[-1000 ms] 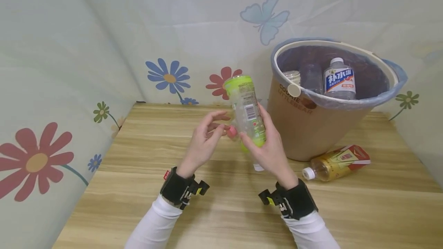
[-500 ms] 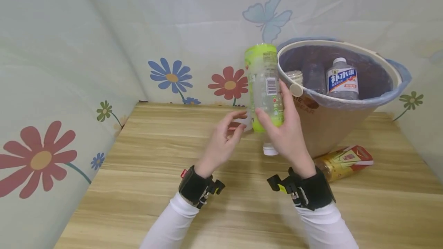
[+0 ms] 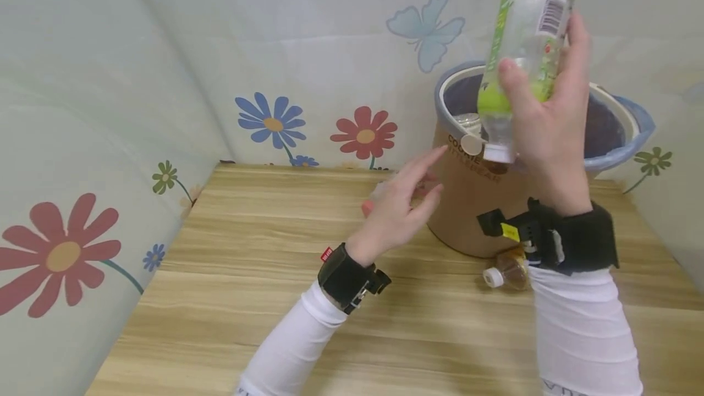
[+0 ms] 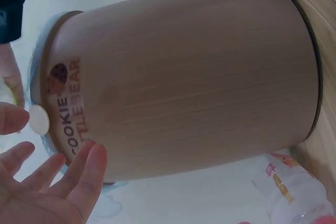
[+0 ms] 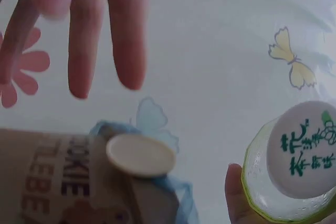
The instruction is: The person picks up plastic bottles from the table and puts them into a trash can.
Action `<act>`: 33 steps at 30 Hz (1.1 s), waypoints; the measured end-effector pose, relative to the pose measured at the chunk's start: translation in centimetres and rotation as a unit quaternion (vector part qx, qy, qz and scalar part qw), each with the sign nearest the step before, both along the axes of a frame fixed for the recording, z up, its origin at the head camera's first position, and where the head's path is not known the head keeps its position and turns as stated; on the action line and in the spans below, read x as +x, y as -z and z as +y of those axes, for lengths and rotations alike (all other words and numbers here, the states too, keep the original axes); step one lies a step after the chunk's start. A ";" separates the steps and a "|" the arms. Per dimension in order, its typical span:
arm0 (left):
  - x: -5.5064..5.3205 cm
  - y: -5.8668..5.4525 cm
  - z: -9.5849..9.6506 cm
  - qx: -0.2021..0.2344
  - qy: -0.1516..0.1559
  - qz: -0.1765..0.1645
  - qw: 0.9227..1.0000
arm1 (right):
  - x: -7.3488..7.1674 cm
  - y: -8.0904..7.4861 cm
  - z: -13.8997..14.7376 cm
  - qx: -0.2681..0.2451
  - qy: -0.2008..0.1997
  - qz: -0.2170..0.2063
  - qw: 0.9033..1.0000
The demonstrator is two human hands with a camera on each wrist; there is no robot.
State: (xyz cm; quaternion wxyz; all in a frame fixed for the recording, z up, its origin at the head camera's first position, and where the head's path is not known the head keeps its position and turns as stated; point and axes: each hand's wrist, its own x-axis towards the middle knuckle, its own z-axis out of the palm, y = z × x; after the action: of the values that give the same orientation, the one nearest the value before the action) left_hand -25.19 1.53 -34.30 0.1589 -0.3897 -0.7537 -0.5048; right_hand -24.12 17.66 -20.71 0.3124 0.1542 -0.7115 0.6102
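Observation:
My right hand [image 3: 550, 121] grips a green-labelled clear plastic bottle [image 3: 530, 23], tilted upside down with its white cap [image 3: 498, 153] lowest, over the front of the trash bin [image 3: 462, 212]. The right wrist view shows the cap [image 5: 304, 153] end-on, printed with green characters. My left hand [image 3: 396, 209] holds nothing; its fingers spread near the bin's left side. Behind it, largely hidden, lies a clear bottle with a pink cap [image 3: 366, 208]. The left wrist view shows that bottle [image 4: 291, 192] with a white and pink label.
The brown bin has a blue plastic liner [image 3: 632, 139] and a cream handle ring. Inside, a can-like container [image 3: 469, 122] shows; my right hand hides other contents. A yellow drink bottle [image 3: 511, 274] lies on the wooden table [image 3: 247, 274], partly behind my right wrist. Patterned curtains stand behind.
My right hand has lifted the green bottle up and right, from above the table to over the bin. My left hand has come away from it and moved right, its fingers straightening.

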 end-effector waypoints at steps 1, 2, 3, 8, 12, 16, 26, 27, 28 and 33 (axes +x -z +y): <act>0.0 -0.1 0.2 -0.006 -0.001 0.012 1.000 | -0.3 -0.2 0.4 0.012 0.022 -0.009 1.000; 0.1 -0.2 0.3 -0.010 0.001 0.019 1.000 | -0.6 -0.4 0.8 0.030 0.045 -0.018 0.998; 0.1 -0.3 0.5 -0.012 0.003 0.023 1.000 | -1.0 -0.5 1.1 0.048 0.068 -0.024 0.996; 0.3 0.0 0.8 -0.034 -0.007 0.029 0.999 | -2.7 -0.4 2.7 0.131 0.153 -0.041 0.979; 0.5 0.4 0.8 -0.041 -0.010 0.011 0.999 | -3.4 -0.1 3.9 0.228 0.176 -0.117 0.950; 0.6 0.7 0.5 -0.038 -0.006 -0.014 0.999 | -3.3 0.5 4.8 0.306 0.161 -0.186 0.920; 0.8 1.4 -0.7 -0.022 -0.006 -0.045 0.999 | -3.3 1.3 5.3 0.362 0.135 -0.224 0.895; 0.9 1.5 -0.9 -0.018 -0.005 -0.051 0.999 | -3.3 1.4 5.2 0.361 0.136 -0.214 0.897; 0.9 1.5 -1.0 -0.014 -0.005 -0.053 0.998 | -3.2 1.6 5.1 0.357 0.137 -0.205 0.901; 0.9 1.7 -2.3 -0.005 -0.035 -0.044 0.998 | -2.3 2.1 4.1 0.312 0.160 -0.118 0.929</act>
State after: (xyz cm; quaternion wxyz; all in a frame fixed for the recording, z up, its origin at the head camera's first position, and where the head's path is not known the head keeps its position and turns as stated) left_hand -24.26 -0.73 -35.98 0.1416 -0.3409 -0.7756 -0.5120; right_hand -26.44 21.73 -22.82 0.2557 0.0544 -0.9131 0.3129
